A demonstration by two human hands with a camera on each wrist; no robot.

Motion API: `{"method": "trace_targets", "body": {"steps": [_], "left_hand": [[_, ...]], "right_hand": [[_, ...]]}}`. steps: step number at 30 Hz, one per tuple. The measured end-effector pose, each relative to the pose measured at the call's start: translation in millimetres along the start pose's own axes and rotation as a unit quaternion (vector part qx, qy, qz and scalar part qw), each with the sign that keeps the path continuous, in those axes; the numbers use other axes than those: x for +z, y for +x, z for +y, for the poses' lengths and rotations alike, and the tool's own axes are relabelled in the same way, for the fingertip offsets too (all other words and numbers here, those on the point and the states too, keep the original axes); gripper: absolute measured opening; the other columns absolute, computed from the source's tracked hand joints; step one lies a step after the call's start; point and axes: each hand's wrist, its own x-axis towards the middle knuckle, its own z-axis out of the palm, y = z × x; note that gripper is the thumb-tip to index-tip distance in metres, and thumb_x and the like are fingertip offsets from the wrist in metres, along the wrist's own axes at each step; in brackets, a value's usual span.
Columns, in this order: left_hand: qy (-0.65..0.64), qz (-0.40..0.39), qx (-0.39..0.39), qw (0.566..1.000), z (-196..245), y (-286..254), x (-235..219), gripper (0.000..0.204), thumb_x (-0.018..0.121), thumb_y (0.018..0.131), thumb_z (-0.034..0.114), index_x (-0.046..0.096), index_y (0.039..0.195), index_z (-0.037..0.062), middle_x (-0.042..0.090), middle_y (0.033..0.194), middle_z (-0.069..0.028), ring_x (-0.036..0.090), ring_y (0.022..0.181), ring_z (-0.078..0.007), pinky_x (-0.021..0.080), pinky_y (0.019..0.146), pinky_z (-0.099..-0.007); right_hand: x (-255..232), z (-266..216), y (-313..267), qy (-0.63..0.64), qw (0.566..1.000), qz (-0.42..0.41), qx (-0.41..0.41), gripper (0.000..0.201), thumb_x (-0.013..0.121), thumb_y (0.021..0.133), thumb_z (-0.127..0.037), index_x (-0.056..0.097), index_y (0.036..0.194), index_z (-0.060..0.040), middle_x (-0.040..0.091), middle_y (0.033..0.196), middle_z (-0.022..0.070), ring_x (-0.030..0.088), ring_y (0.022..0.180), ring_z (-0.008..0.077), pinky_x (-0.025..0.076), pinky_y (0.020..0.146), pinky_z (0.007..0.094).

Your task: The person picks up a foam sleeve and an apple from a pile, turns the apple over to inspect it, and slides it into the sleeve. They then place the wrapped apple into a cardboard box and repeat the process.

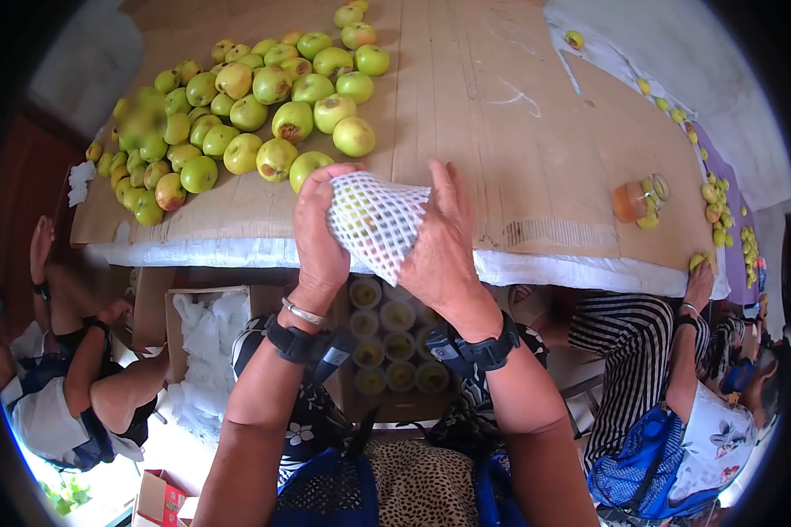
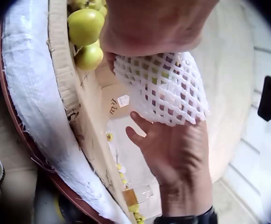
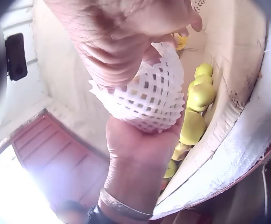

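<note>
While apples (image 1: 248, 113) lie on cardboard (image 1: 483, 105), people (image 1: 710, 422) flank foam netting (image 1: 373, 224).

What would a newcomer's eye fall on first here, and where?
Probably the white foam net, centred in the head view between the left hand and the right hand, with green showing through. Next, the heap of apples on brown cardboard at upper left. Striped clothing stands out at lower right.

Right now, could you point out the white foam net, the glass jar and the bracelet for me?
White foam net (image 1: 378, 221): head view, on the middle of its mesh.
Glass jar (image 1: 627, 203): head view, on its side, where amber shows.
Bracelet (image 3: 121, 206): right wrist view, on the outer face of its band.
</note>
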Motion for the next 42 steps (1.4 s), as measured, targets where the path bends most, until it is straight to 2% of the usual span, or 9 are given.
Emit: {"method": "trace_targets", "body": {"steps": [2, 11, 17, 25, 29, 35, 38, 41, 42], "left_hand": [[0.071, -0.02, 0.066, 0.995, -1, -3, 4, 0.032, 0.037, 0.087, 0.021, 0.047, 0.105, -0.0038, 0.053, 0.112, -0.0192, 0.055, 0.099, -0.0225, 0.042, 0.09, -0.0335], [0.029, 0.015, 0.01, 0.999, 4, -9, 8, 0.032, 0.035, 0.09, 0.024, 0.047, 0.108, 0.0004, 0.055, 0.106, -0.0126, 0.055, 0.095, -0.0179, 0.044, 0.086, -0.0311], [-0.06, 0.118, -0.016, 0.991, -2, -9, 12, 0.027, 0.032, 0.091, 0.022, 0.046, 0.103, 0.0027, 0.053, 0.092, -0.0066, 0.053, 0.083, -0.0128, 0.044, 0.077, -0.027], [-0.073, 0.065, -0.046, 0.994, 5, -5, 9, 0.036, 0.028, 0.092, 0.025, 0.047, 0.113, 0.0025, 0.055, 0.101, -0.009, 0.055, 0.093, -0.0163, 0.044, 0.085, -0.0297], [-0.105, 0.036, -0.072, 0.991, -3, -5, 3, 0.041, 0.028, 0.094, 0.032, 0.046, 0.117, 0.0027, 0.056, 0.106, -0.0097, 0.056, 0.098, -0.0182, 0.044, 0.089, -0.032], [-0.087, 0.038, -0.067, 0.993, -12, -4, -6, 0.041, 0.029, 0.095, 0.034, 0.047, 0.115, 0.0029, 0.057, 0.106, -0.0097, 0.055, 0.099, -0.0188, 0.043, 0.09, -0.0328], [-0.099, 0.091, -0.08, 0.988, -8, 0, 1, 0.039, 0.027, 0.095, 0.031, 0.05, 0.106, 0.0017, 0.057, 0.098, -0.0078, 0.057, 0.091, -0.015, 0.045, 0.084, -0.029], [-0.171, 0.065, -0.148, 0.972, 1, 5, -9, 0.041, 0.027, 0.095, 0.032, 0.051, 0.106, 0.0013, 0.059, 0.101, -0.0089, 0.057, 0.093, -0.0164, 0.045, 0.085, -0.0296], [-0.201, 0.056, -0.172, 0.963, 1, 6, -12, 0.041, 0.028, 0.095, 0.033, 0.052, 0.107, 0.002, 0.06, 0.104, -0.0097, 0.058, 0.095, -0.0184, 0.046, 0.084, -0.0309]], "right_hand": [[12, 12, -2, 0.081, 0.997, -0.007, -0.002, 0.058, 0.076, 0.06, -0.03, 0.057, 0.102, 0.005, 0.029, 0.132, 0.0244, 0.028, 0.121, 0.0459, 0.026, 0.096, 0.0512], [23, 8, 1, 0.109, 0.992, 0.056, -0.034, 0.064, 0.074, 0.063, -0.032, 0.051, 0.108, 0.0069, 0.031, 0.129, 0.0269, 0.034, 0.117, 0.0441, 0.03, 0.096, 0.0477], [36, 5, 1, 0.148, 0.987, 0.067, -0.016, 0.077, 0.075, 0.062, -0.031, 0.038, 0.118, 0.0072, 0.031, 0.128, 0.0283, 0.034, 0.117, 0.0436, 0.03, 0.097, 0.046], [29, -5, 6, 0.222, 0.973, 0.038, 0.056, 0.081, 0.076, 0.062, -0.033, 0.035, 0.119, 0.0077, 0.031, 0.127, 0.0273, 0.035, 0.116, 0.0421, 0.029, 0.098, 0.0459], [29, 1, 6, 0.144, 0.988, 0.059, -0.004, 0.075, 0.077, 0.062, -0.031, 0.04, 0.114, 0.0088, 0.031, 0.127, 0.0273, 0.036, 0.116, 0.042, 0.03, 0.098, 0.0454], [21, -2, 6, 0.148, 0.988, 0.035, 0.021, 0.065, 0.077, 0.063, -0.022, 0.044, 0.111, 0.0057, 0.034, 0.127, 0.0248, 0.039, 0.113, 0.0414, 0.035, 0.094, 0.0417], [9, -1, 10, 0.151, 0.988, 0.016, 0.007, 0.053, 0.074, 0.067, -0.018, 0.049, 0.109, 0.0016, 0.05, 0.112, 0.0177, 0.055, 0.094, 0.0279, 0.045, 0.079, 0.0338], [-3, 1, 13, 0.372, 0.907, -0.111, 0.165, 0.038, 0.07, 0.072, -0.012, 0.054, 0.104, -0.0018, 0.06, 0.088, 0.0083, 0.056, 0.067, 0.0122, 0.046, 0.06, 0.025], [0, -2, 12, 0.384, 0.912, -0.06, 0.131, 0.024, 0.066, 0.075, -0.009, 0.059, 0.097, -0.0029, 0.059, 0.072, 0.0033, 0.048, 0.055, 0.0047, 0.042, 0.051, 0.0213]]}}
